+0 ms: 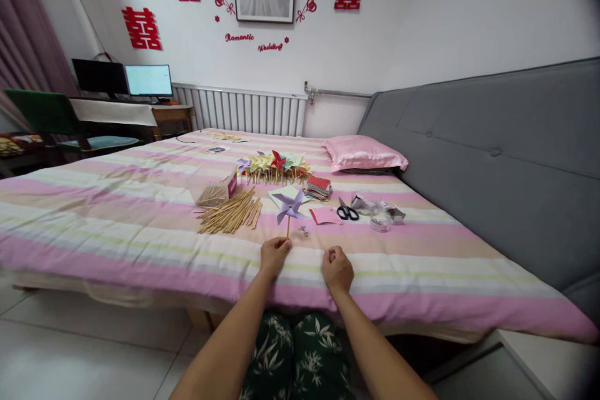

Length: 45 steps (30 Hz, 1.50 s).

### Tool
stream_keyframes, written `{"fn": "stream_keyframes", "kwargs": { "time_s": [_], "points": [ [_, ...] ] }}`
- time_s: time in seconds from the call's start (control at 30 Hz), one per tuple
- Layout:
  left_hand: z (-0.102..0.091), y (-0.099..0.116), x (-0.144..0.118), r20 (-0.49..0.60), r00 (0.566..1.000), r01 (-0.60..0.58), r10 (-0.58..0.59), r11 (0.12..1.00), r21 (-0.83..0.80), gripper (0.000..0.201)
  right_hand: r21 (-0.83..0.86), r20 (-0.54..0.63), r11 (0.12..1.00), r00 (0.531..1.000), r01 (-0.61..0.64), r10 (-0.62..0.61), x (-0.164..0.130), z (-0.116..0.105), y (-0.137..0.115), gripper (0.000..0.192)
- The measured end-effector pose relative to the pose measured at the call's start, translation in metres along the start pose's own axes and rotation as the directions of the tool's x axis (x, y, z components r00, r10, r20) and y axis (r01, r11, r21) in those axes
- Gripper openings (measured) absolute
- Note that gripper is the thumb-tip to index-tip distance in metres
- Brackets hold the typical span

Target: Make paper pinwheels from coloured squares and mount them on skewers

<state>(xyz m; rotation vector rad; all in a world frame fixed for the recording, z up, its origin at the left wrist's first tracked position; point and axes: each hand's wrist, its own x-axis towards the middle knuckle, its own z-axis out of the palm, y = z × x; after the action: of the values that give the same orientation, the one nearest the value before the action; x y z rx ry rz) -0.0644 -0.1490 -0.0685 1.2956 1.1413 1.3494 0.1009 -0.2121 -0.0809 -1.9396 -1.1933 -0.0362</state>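
My left hand [274, 254] pinches the lower end of a thin wooden stick that carries a lilac paper pinwheel [288, 205], held upright over the striped bedspread [140, 212]. To its right my right hand [336, 269] rests on the bed, fingers curled shut with nothing visible in them. A small metal bit [304, 231] lies just beyond the hands. A heap of loose wooden sticks [230, 212] lies to the left of the pinwheel.
Farther back lie a pile of finished pinwheels [274, 165], a stack of coloured paper squares [317, 188], a pink sheet [325, 215], scissors [347, 211], clear plastic bags [379, 212] and a box of sticks [216, 190]. A pink pillow [364, 154] lies by the grey headboard [492, 156].
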Motion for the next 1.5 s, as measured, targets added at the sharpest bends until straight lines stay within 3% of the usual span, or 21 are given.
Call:
{"fn": "stream_keyframes", "kwargs": {
  "time_s": [1.5],
  "points": [
    [-0.0011, -0.0049, 0.0016, -0.004, 1.000, -0.021, 0.021, 0.999, 0.028, 0.029, 0.011, -0.003, 1.000, 1.000, -0.001, 0.001, 0.0000, -0.0011, -0.0013, 0.013]
  ]
}}
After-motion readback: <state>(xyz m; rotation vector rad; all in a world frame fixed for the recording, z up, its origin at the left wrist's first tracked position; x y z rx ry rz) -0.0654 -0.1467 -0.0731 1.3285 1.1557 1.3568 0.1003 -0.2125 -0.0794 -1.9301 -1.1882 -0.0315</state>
